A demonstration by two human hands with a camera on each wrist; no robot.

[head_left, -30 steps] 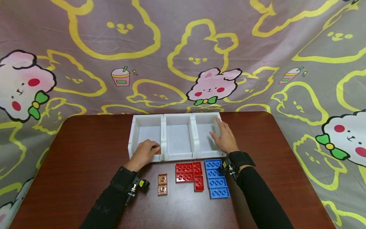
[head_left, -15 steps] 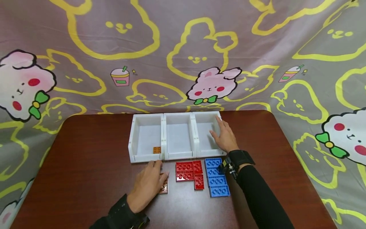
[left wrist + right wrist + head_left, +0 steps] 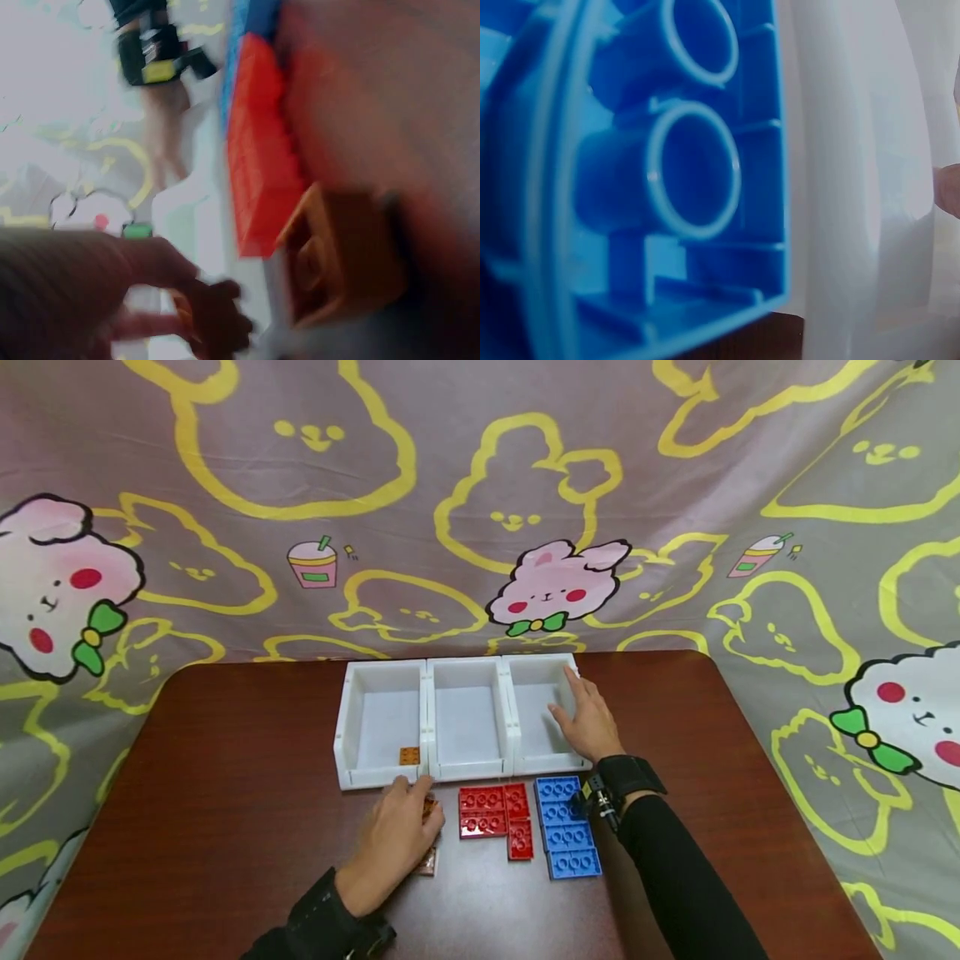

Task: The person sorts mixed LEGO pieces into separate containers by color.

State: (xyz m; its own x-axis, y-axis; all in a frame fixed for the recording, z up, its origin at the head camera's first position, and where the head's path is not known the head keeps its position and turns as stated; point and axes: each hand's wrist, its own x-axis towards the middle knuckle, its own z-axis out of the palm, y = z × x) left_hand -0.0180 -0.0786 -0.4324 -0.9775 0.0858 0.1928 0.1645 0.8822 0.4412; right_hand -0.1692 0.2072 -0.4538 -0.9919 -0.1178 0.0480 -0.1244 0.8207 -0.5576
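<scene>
My left hand [image 3: 388,839] is just in front of the white tray, pinching an orange-brown toy brick [image 3: 217,319] between thumb and fingers. In the head view that brick is mostly hidden behind the fingers. Below it, partly covered by the hand, a second orange-brown brick [image 3: 427,864] lies hollow side toward the camera on the table. One more orange brick [image 3: 408,756] lies in the front right corner of the tray's left compartment. My right hand [image 3: 591,718] rests on the right wall of the white three-part tray [image 3: 471,772], fingers extended and holding nothing.
Several red bricks [image 3: 483,823] lie upside down before the middle compartment. To their right, several blue bricks [image 3: 573,837] stand in a column beneath the right wrist. A patterned cloth [image 3: 420,527] hangs behind the brown table [image 3: 225,777].
My left hand let go of a brick in the left compartment, came back to the table and took hold of another orange-brown brick, raising it toward the tray. My right hand has stayed still.
</scene>
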